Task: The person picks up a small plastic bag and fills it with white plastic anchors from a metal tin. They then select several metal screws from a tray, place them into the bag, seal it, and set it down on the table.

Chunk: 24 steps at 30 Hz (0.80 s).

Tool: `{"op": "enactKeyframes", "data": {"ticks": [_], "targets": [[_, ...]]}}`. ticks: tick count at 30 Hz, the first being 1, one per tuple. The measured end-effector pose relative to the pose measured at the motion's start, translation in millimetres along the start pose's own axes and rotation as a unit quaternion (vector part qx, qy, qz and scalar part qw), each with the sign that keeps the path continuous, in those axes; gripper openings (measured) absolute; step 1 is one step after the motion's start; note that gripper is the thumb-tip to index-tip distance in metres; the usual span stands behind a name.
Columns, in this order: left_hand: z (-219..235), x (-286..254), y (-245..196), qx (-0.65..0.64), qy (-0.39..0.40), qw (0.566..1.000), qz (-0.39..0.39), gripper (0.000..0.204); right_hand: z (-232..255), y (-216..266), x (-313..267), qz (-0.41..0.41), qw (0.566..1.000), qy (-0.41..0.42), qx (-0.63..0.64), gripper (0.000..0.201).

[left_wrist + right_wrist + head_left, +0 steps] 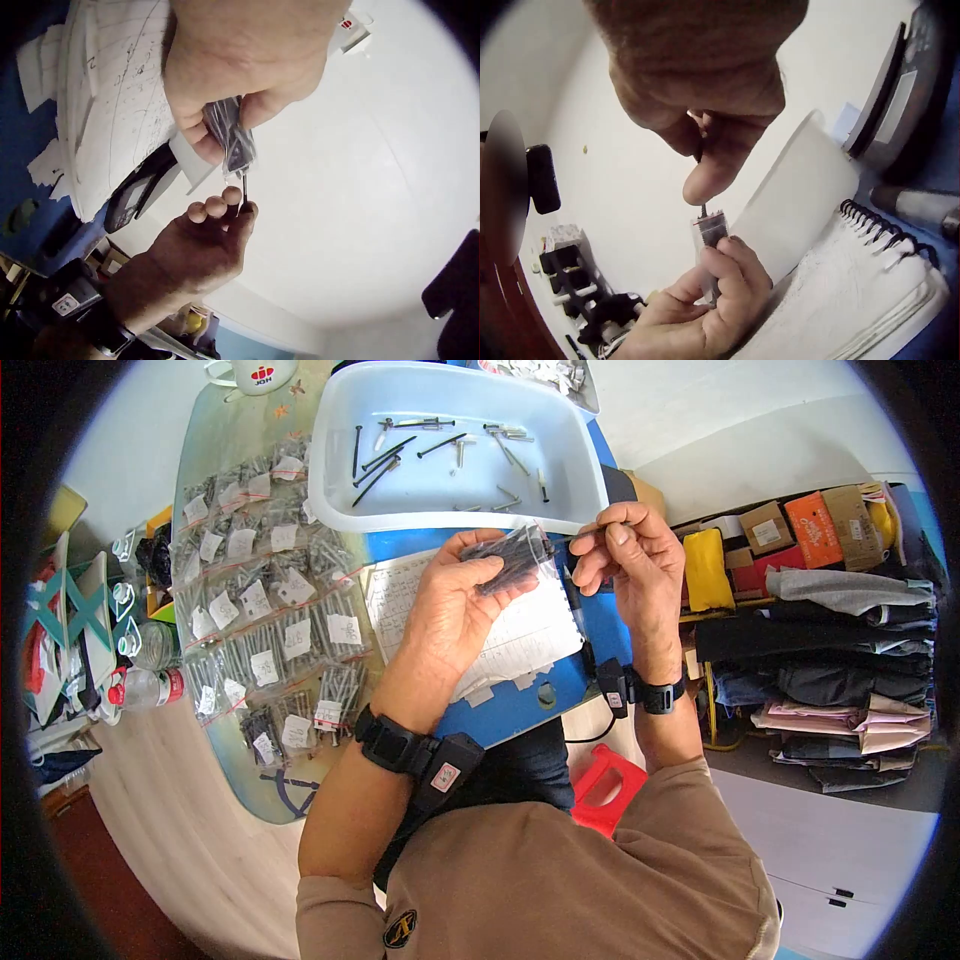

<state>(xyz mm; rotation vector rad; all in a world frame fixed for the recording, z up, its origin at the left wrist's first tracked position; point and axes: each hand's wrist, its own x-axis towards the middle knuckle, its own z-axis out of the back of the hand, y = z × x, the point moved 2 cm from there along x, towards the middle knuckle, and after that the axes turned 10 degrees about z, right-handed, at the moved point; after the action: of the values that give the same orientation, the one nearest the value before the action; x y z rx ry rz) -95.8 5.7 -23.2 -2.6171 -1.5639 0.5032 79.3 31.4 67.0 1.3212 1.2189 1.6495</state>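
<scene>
My left hand (450, 605) grips a small clear zip bag (512, 558) packed with long black screws, its thumb across the side. The bag's mouth points toward my right hand (640, 565). Between right thumb and fingertips I pinch one thin black screw (244, 189), which reaches to the bag's mouth in the left wrist view. The right wrist view shows the same screw (703, 211) in line with the bag's red-striped opening. Both hands are raised over an open notebook (535, 628) with handwritten pages. The screw's far end is hidden by my right fingers.
Behind the hands stands a white plastic tub (450, 518) with loose black and silver screws inside. Rows of labelled screw bags (265, 668) cover the board at left. A mug (255, 375) stands at the back. Folded clothes (840, 650) fill the right shelf; a red stool (607, 790) is below.
</scene>
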Motion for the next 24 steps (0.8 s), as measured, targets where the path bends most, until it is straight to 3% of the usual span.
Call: {"op": "enactKeyframes", "data": {"ticks": [14,24], "targets": [[-3.2,-0.7,0.4,-0.022,-0.020,1.000,-0.009,0.023,-3.2,-2.6,-8.7,0.006,0.998,0.012,-0.067,0.012],[0.8,0.5,0.7,-0.013,-0.008,1.000,-0.004,0.026,-2.6,-2.5,-2.6,0.007,0.999,0.018,-0.041,0.012]]}}
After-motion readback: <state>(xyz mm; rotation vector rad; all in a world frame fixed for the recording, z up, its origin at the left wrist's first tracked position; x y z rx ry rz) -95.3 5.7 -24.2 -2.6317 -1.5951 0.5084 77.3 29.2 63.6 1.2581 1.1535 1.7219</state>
